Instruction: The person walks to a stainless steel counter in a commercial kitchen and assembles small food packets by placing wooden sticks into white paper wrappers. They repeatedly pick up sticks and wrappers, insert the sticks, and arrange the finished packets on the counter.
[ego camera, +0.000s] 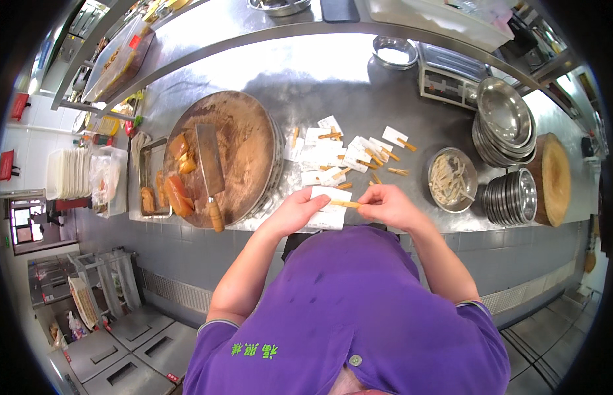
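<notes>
My left hand [300, 207] pinches a white paper slip [331, 217] by its left side, close to the front edge of a steel worktable [336, 89]. A wooden clothespin [345, 203] lies across that slip, its outer end between the thumb and fingers of my right hand [385, 205]. Whether its jaws are clamped on the paper I cannot tell. Just beyond my hands, several printed slips [318, 155] lie spread and overlapping, many with clothespins on them. A loose clothespin [398, 172] rests on the steel to their right.
At left, a cleaver [210, 163] lies on a round chopping block [242, 133] beside pieces of browned meat [179, 195]. Right of my hands stand a bowl of pale strips [452, 180], stacked steel bowls [504, 118] and a scale [449, 81]. A shelf rail [296, 29] crosses overhead.
</notes>
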Action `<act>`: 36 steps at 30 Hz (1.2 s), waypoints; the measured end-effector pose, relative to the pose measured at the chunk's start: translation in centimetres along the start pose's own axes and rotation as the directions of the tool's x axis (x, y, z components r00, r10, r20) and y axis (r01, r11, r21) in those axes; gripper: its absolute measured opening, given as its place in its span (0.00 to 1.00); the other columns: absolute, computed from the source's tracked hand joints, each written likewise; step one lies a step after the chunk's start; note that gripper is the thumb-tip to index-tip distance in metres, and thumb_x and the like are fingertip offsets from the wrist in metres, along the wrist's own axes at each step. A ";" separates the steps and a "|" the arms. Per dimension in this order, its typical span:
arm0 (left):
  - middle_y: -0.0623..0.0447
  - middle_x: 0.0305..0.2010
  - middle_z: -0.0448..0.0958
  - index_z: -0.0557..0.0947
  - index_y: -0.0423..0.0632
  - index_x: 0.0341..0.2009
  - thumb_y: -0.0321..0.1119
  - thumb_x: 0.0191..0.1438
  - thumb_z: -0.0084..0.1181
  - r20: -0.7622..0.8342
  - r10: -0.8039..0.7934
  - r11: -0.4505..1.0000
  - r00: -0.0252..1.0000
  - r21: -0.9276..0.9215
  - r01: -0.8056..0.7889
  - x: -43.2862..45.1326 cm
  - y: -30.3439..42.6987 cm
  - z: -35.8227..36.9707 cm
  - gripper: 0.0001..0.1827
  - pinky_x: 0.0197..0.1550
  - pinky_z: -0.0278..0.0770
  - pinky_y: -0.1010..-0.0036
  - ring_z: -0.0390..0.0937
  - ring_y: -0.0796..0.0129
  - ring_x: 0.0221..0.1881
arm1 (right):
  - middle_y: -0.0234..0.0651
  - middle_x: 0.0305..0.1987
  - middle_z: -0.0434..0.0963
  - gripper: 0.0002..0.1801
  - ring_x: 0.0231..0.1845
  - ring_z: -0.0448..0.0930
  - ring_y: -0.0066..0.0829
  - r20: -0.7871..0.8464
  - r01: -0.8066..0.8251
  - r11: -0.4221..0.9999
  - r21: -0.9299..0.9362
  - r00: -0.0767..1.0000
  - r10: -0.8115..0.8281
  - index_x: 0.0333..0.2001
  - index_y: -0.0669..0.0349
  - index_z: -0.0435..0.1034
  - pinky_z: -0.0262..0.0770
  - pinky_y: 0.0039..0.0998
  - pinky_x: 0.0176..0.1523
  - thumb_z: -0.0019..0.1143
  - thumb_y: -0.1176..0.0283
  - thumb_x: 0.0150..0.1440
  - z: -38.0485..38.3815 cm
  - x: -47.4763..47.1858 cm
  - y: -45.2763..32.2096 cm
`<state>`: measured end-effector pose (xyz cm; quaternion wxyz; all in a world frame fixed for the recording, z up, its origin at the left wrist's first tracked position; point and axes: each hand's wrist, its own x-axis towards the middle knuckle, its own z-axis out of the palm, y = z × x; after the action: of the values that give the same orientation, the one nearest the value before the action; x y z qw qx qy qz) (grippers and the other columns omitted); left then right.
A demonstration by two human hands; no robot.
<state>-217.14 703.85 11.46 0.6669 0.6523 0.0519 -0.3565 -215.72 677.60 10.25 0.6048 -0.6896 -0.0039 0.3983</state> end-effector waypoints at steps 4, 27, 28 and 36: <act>0.53 0.51 0.78 0.75 0.39 0.57 0.35 0.65 0.47 0.005 0.009 1.000 1.000 -0.013 -0.009 0.1 0.2 0.0 0.19 0.54 0.72 0.75 0.74 0.73 0.50 | 0.37 0.48 0.78 0.20 0.48 0.78 0.26 0.059 0.150 0.959 0.240 0.984 -0.169 0.49 0.65 0.70 0.73 0.28 0.54 0.63 0.74 0.52 1.2 0.9 -0.1; 0.47 0.44 0.80 0.77 0.34 0.49 0.30 0.60 0.49 -0.293 -0.087 0.974 0.952 -0.227 0.019 1.4 -2.3 -2.4 0.16 0.36 0.82 0.69 0.78 0.64 0.40 | 0.43 0.39 0.79 0.16 0.43 0.79 0.46 -0.646 -0.367 0.607 -0.705 0.686 -0.335 0.48 0.59 0.73 0.75 0.41 0.49 0.54 0.68 0.56 -8.7 6.9 14.0; 0.47 0.44 0.80 0.77 0.34 0.49 0.33 0.61 0.48 -0.292 -0.073 0.976 0.954 -0.217 0.008 1.3 -2.0 -2.2 0.16 0.37 0.81 0.69 0.78 0.64 0.39 | 0.42 0.39 0.79 0.15 0.42 0.80 0.45 -0.655 -0.374 0.635 -0.676 0.700 -0.284 0.47 0.59 0.73 0.76 0.39 0.48 0.54 0.68 0.56 -8.7 7.0 13.9; 0.48 0.45 0.80 0.76 0.38 0.53 0.37 0.64 0.46 -0.226 -0.095 0.967 0.969 -0.253 0.036 2.3 -1.5 -2.1 0.19 0.35 0.82 0.74 0.79 0.66 0.40 | 0.33 0.35 0.82 0.14 0.34 0.78 0.19 -0.226 0.075 0.986 -0.149 0.968 -0.108 0.48 0.67 0.74 0.75 0.24 0.41 0.52 0.73 0.60 -2.6 1.6 4.9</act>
<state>-215.40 704.98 8.63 0.7198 0.5998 0.1966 -0.2890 -215.53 674.94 5.11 0.5691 -0.7714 0.0076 0.2848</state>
